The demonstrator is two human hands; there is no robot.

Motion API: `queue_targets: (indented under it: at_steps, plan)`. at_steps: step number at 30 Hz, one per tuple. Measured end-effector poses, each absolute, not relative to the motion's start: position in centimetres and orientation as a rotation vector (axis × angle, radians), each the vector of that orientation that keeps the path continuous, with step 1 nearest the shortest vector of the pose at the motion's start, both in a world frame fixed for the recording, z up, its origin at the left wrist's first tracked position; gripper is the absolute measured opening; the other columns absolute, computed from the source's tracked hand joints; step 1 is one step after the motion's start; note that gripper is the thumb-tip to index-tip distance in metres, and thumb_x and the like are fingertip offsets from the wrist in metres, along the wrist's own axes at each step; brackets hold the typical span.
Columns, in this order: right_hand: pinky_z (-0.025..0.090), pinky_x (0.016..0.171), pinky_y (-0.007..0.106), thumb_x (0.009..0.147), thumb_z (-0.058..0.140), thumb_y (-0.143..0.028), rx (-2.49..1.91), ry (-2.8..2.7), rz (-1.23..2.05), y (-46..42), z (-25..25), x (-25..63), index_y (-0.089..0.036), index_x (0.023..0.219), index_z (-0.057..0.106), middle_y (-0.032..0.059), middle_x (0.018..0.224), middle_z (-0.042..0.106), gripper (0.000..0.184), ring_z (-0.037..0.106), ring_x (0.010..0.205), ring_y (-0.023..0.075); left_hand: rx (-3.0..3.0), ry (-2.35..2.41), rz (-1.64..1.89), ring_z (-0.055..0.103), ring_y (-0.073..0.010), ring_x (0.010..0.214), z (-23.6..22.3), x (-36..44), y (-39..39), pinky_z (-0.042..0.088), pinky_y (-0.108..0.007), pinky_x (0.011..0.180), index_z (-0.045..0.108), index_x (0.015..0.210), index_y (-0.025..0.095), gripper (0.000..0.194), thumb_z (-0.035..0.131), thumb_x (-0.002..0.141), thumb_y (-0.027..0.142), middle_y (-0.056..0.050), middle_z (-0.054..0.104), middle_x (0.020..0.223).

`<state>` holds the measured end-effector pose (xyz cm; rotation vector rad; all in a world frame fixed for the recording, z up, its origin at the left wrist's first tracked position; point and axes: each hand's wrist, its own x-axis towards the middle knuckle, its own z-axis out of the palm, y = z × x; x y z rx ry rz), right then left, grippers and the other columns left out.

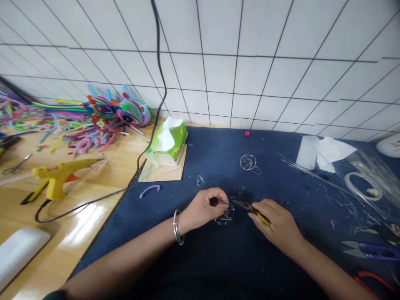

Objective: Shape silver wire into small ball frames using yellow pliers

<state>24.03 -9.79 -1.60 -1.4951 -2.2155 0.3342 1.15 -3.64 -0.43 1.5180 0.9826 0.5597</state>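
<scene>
One tissue pack (177, 142) holds white tissue (166, 135); left fingers (220, 193) pinch wirework (228, 216), right fingers (261, 206) grip pliers (248, 207).

Craft workshop: pliers (249, 208), glue gun (58, 176)

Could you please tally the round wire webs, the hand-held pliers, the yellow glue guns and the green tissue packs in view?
Round wire webs: 2 (held web in the left hand, loose web on the blue cloth)
Pliers in the right hand: 1
Yellow glue gun: 1
Green tissue pack: 1
Total: 5
</scene>
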Motion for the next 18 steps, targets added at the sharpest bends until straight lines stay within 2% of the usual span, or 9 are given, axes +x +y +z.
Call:
queue_targets:
  at_steps: [12, 18]
  plan:
    - [0.045, 0.07, 0.027, 0.085, 0.047, -0.029, -1.492, -2.214, 0.339, -9.95, -1.55, 23.87, -0.02, 0.097, 0.058, 0.0041, 0.082, 0.059, 0.018, 0.055, 0.076, 0.0146, 1.625, 0.98, 0.62, 0.041, -0.0072, 0.057, -0.27, 1.22, -3.85, 0.035, -0.02, 0.054, 0.057, 0.072, 0.013, 0.004, 0.055, 0.072, 0.016, 0.002, 0.047, 0.066]
    - [0.045, 0.069, 0.027, 0.085, 0.047, -0.029, -1.494, -2.212, 0.341, -9.93, -1.43, 23.79, -0.021, 0.097, 0.059, 0.0039, 0.081, 0.059, 0.018, 0.055, 0.075, 0.0143, 1.566, 0.986, 0.609, 0.039, -0.0063, 0.054, -0.27, 1.33, -3.91, 0.033, -0.019, 0.051, 0.057, 0.071, 0.013, 0.004, 0.055, 0.071, 0.016, 0.003, 0.045, 0.061]
